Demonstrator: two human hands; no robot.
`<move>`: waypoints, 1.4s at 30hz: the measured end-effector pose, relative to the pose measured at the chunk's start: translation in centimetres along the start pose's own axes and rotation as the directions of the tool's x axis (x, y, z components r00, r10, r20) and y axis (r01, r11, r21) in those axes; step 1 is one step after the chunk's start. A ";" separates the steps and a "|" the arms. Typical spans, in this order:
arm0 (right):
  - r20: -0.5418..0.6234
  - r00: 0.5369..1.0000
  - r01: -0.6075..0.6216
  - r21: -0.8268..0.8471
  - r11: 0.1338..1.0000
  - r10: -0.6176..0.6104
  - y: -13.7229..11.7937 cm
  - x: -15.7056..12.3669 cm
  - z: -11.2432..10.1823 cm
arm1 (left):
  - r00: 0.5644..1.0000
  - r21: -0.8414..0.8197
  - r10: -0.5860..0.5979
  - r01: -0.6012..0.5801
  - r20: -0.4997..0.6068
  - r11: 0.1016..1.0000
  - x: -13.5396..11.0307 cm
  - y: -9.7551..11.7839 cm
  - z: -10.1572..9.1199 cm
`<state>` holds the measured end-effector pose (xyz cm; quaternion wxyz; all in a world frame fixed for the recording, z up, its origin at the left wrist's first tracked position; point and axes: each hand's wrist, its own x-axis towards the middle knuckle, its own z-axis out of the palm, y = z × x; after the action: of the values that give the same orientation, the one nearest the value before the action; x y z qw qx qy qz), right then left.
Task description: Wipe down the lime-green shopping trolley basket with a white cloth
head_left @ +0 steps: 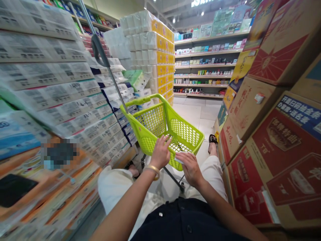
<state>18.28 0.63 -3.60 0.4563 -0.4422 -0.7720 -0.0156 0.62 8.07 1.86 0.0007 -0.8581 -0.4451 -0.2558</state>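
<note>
A lime-green plastic shopping basket [152,125] on wheels stands in the aisle in front of me, its long grey pull handle [100,53] rising up to the left. My left hand [160,152] rests on the basket's near rim, fingers curled over the edge; a gold bangle [152,170] circles the wrist. My right hand [189,165] lies by the same rim, closed on a small white flat thing [181,160] I cannot make out. Nothing shows inside the basket.
Stacked tissue packs [62,97] fill the left side from floor to top. Brown and red cardboard boxes [271,134] are piled on the right. Toilet-roll bales [150,50] stand ahead, and store shelves [205,67] line the back. Tiled floor [195,113] runs between them.
</note>
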 end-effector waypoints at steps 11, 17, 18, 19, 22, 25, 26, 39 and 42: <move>-0.147 0.978 -0.165 -0.122 0.979 0.147 5.5 0.3 -1.1 | 0.992 0.005 0.052 -0.053 0.118 0.999 -3.3 0.3 1.6; -0.090 0.992 -0.104 -0.120 0.987 0.093 2.0 1.0 1.5 | 0.996 0.086 0.023 -0.030 0.083 0.996 -3.3 -0.4 1.6; -0.029 0.999 -0.048 -0.103 0.994 0.045 1.2 0.9 1.9 | 0.996 0.088 0.032 -0.039 0.084 0.995 -3.3 -0.4 1.5; 0.004 1.000 -0.012 -0.088 0.996 0.013 0.8 0.9 2.2 | 0.996 0.089 0.038 -0.045 0.084 0.995 -3.3 -0.5 1.4; -0.017 0.999 -0.029 -0.086 0.996 0.028 1.7 0.6 1.6 | 0.996 0.080 0.043 -0.050 0.084 0.996 -3.5 -0.6 1.0; -0.172 0.972 -0.183 -0.123 0.975 0.161 4.4 0.5 0.3 | 0.996 0.056 0.033 -0.038 0.086 0.998 -3.6 -0.5 0.9; -0.220 0.955 -0.230 -0.128 0.965 0.198 4.9 0.4 0.1 | 0.996 0.048 0.026 -0.030 0.085 0.998 -3.7 -0.5 1.0; -0.180 0.968 -0.203 -0.137 0.970 0.177 4.0 0.8 0.8 | 0.997 -0.070 -0.016 0.021 0.070 0.997 -4.4 -0.7 0.8; -0.234 0.944 -0.268 -0.141 0.953 0.231 4.2 0.8 0.7 | 0.999 -0.098 -0.004 0.009 0.046 0.995 -4.4 -0.9 1.0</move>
<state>20.52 4.01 -5.02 0.4959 -0.5697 -0.6514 -0.0714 -1.69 5.45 -1.19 -0.0525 -0.8614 -0.4347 -0.2575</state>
